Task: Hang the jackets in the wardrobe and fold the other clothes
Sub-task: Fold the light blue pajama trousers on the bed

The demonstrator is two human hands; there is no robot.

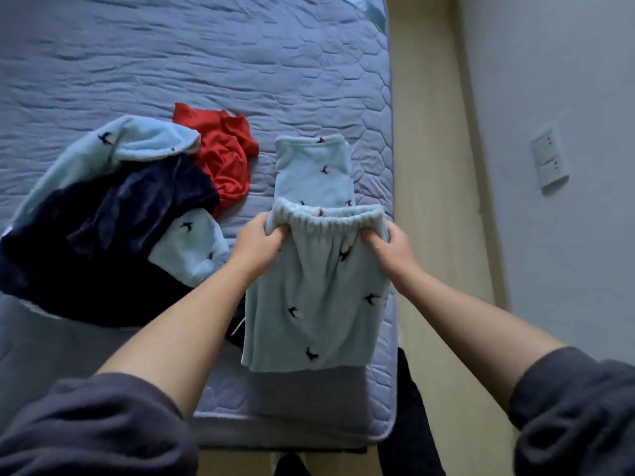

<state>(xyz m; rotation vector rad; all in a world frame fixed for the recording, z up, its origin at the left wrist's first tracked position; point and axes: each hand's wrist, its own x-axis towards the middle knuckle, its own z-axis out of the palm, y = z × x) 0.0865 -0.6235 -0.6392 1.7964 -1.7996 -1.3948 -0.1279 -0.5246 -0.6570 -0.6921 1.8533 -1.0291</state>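
Both hands, left hand [258, 242] and right hand [388, 247], pinch fleece trousers [314, 297] at the elastic waistband; soft, light, probably floppy over the bed [206, 63].

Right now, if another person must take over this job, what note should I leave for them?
Left hand: grips the waistband of the light blue pants at its left end.
Right hand: grips the right end.
Pants: near the right edge of the bed, partly folded.
Unfolded heap on the left: light blue top, navy garment, red garment.
Done: nothing fully folded in view.
Left: finish the pants, then sort the heap. The wardrobe is out of view.
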